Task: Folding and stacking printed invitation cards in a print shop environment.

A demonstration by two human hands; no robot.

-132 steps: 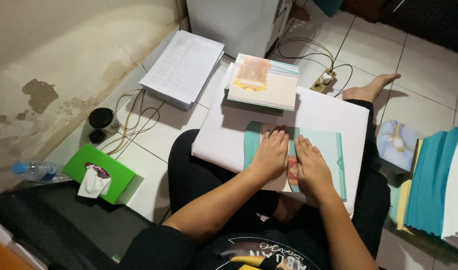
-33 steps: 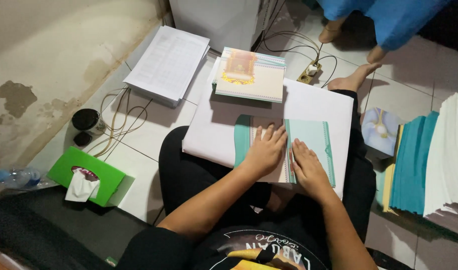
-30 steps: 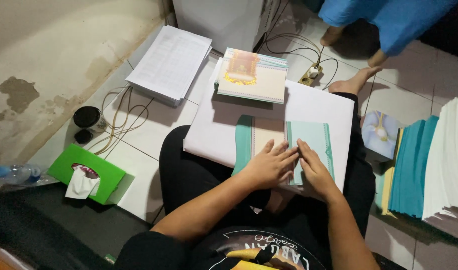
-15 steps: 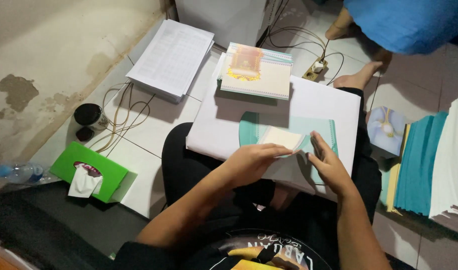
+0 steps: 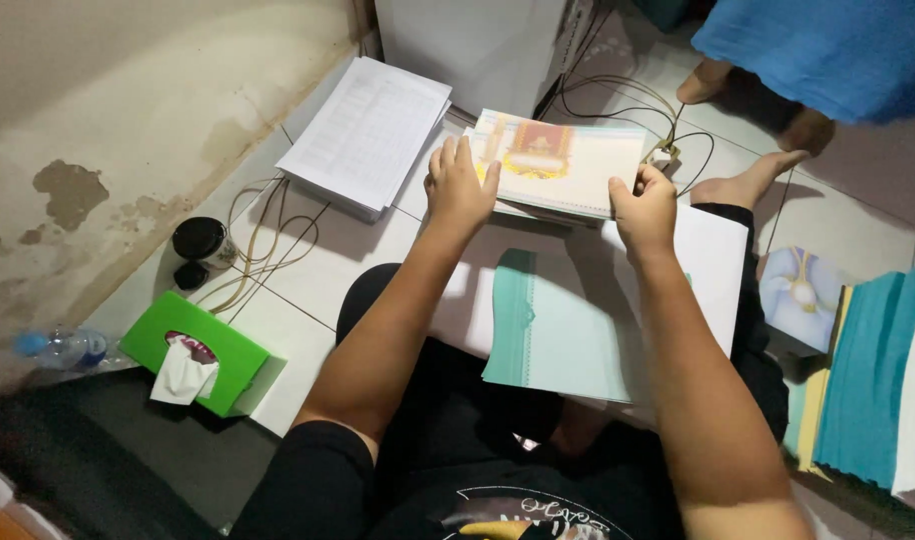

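Note:
I sit on a tiled floor with a white board (image 5: 713,270) across my lap. On it lies an opened teal folder (image 5: 568,330). Both arms reach forward over it. My left hand (image 5: 460,183) grips the left edge of a printed sheet (image 5: 563,165) with a cream and orange picture. My right hand (image 5: 645,208) grips that sheet's right edge. The sheet is on or just above a small stack of similar sheets beyond the board.
A thick pile of white printed pages (image 5: 370,132) lies far left. A green tissue box (image 5: 195,352), a black cup (image 5: 203,240), cables (image 5: 263,265) and a water bottle (image 5: 63,348) are at left. Teal folders (image 5: 873,370) stack at right. Another person's feet (image 5: 748,180) and blue cloth (image 5: 828,50) are far right.
Both hands left the teal folder on my lap and reached forward to the stack, taking the printed sheet by its two edges. The folder now lies open on the board.

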